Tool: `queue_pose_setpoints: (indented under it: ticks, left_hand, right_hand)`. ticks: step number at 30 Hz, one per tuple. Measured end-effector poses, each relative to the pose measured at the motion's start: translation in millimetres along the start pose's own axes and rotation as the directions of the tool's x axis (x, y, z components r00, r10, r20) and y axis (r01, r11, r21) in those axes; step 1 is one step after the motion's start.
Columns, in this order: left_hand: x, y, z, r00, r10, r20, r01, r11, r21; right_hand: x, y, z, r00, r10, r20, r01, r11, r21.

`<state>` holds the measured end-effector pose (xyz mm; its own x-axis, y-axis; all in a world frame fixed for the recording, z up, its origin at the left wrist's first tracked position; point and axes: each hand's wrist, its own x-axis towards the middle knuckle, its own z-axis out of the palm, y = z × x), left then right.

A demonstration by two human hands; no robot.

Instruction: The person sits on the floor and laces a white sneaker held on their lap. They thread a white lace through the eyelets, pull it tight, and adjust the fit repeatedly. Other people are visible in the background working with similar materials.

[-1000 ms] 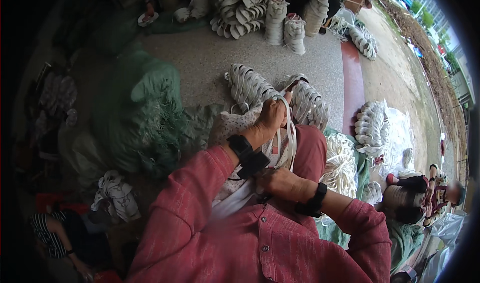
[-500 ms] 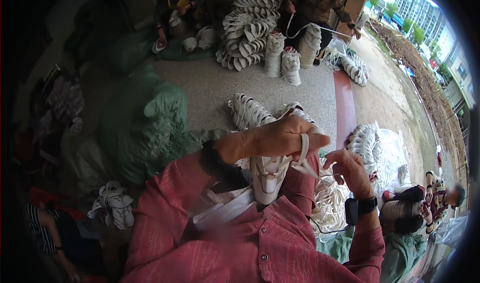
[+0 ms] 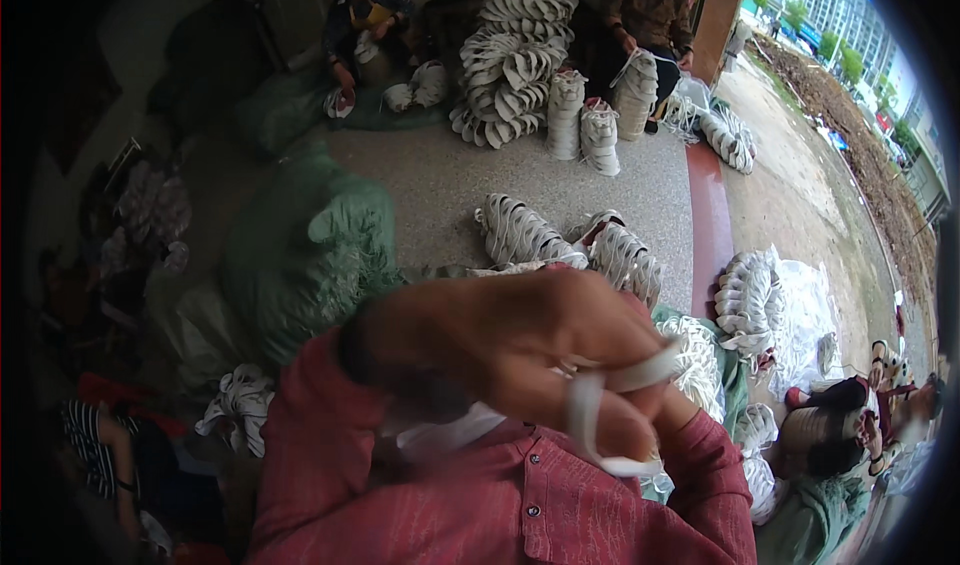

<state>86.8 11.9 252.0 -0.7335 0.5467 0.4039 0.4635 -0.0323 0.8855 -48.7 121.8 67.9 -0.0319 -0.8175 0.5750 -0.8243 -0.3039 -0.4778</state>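
Note:
Close up in the middle, my left hand [image 3: 540, 340] is closed on a white shoelace [image 3: 587, 415], which loops around its fingers and hangs past the thumb. My right hand [image 3: 652, 405] is mostly hidden behind the left one, close against it, so its fingers cannot be made out. Both hands are smeared by motion. The shoe upper on my lap is covered by my hands. Just beyond them lie two rows of nested white shoe uppers, one on the left [image 3: 525, 233] and one on the right [image 3: 622, 255].
A large green sack [image 3: 310, 230] stands to the left. On the right are a heap of white laces [image 3: 695, 365] and stacked uppers [image 3: 748, 300] beside clear plastic [image 3: 805, 315]. Two people sit at the back near a tall pile of uppers [image 3: 510, 65]; others sit at both sides.
My left hand has come nearer the camera with the lace. My right hand has moved left, behind it, and the shoe upper on my lap has become hidden. The view has shifted slightly.

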Motion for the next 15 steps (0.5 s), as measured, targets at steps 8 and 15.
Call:
queue_pose_setpoints:
  ticks: [8,15]
  left_hand:
    - [-175.5,21.9,-32.5,0.687,0.174,-0.705,-0.416,0.890,-0.185]
    - [-344.5,-49.6,-38.7,0.129,-0.173,-0.976,-0.194,0.961,-0.196]
  right_hand:
    - [-119.8,75.3,-144.2,0.622,0.725,-0.296,-0.432,0.633,0.642]
    - [-332.9,155.7,-219.4,0.073,0.992,-0.105,-0.120,0.113,0.986]
